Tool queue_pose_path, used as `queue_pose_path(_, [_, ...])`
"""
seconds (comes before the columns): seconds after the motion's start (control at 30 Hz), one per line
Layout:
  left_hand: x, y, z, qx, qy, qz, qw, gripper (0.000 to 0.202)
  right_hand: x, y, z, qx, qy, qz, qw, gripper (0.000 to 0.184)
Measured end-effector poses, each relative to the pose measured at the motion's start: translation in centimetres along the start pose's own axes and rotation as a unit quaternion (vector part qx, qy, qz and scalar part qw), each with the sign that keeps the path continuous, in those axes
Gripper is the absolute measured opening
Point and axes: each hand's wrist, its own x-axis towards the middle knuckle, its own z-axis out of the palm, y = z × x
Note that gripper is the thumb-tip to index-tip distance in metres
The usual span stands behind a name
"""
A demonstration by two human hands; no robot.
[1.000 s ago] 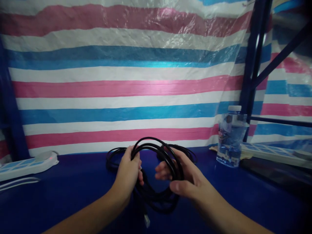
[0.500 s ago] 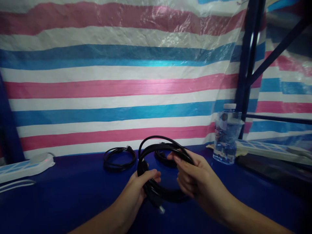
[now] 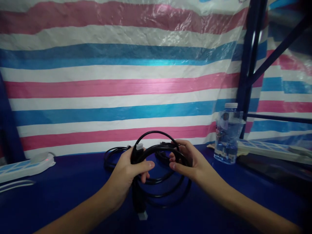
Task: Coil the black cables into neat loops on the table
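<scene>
A coiled black cable (image 3: 159, 190) hangs in loops between both hands above the dark blue table (image 3: 73, 195). My left hand (image 3: 129, 172) is closed round the left side of the coil, with a silver plug (image 3: 139, 147) sticking up above its fingers and a second plug (image 3: 142, 215) dangling below. My right hand (image 3: 187, 161) pinches the right side of the loops. A second black cable coil (image 3: 113, 156) lies on the table just behind my left hand, partly hidden by it.
A clear water bottle (image 3: 227, 135) stands at the right. A white power strip (image 3: 26, 164) with a red light lies at the left, another strip (image 3: 268, 149) at the right. A striped tarp (image 3: 122, 74) backs the table; a blue rack post (image 3: 246, 65) rises right.
My left hand has shifted up from under the coil to grip its left side, one plug now pointing up. The loops have spread wider and hang lower. My right hand moved slightly up.
</scene>
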Motion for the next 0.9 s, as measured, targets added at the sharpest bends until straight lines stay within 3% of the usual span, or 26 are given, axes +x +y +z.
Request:
queue_pose_path(0.13, [0.0,0.5,-0.2,0.036,-0.052,-0.012,0.998,0.026,-0.5,-0.1,-0.3,-0.145,-0.037,-0.078,0.986,0.067])
queue_pose_path(0.27, [-0.3,-0.5,-0.5,0.049,-0.155,-0.061,0.985,0.026,-0.7,-0.2,-0.5,-0.236,-0.073,-0.123,0.961,0.033])
queue_pose_path(0.4, [-0.5,-2.8,-1.0,-0.020,-0.331,-0.117,0.936,0.032,-0.5,0.2,-0.4,-0.240,0.000,-0.149,0.959,0.031])
queue_pose_path(0.47, [-0.6,-3.5,-1.0,-0.071,-0.392,-0.130,0.908,0.034,-0.4,0.6,-0.3,-0.221,0.046,-0.138,0.964,0.024])
queue_pose_path(0.53, [-0.9,-3.6,-0.6,-0.104,-0.389,-0.105,0.909,0.035,-0.2,1.1,-0.3,-0.187,0.073,-0.110,0.973,0.023])
queue_pose_path(0.67, [-1.3,-3.5,0.6,-0.140,-0.306,-0.062,0.939,0.040,0.2,2.3,-0.6,-0.131,0.090,-0.063,0.985,0.029])
queue_pose_path(0.8, [-1.4,-4.1,1.4,-0.202,-0.271,-0.076,0.938,0.036,0.4,3.1,-0.9,-0.123,0.109,-0.065,0.984,0.028])
queue_pose_path(0.9, [-1.6,-5.0,1.7,-0.182,-0.214,-0.084,0.956,0.032,0.3,2.9,-0.8,-0.133,0.084,-0.078,0.985,0.024])
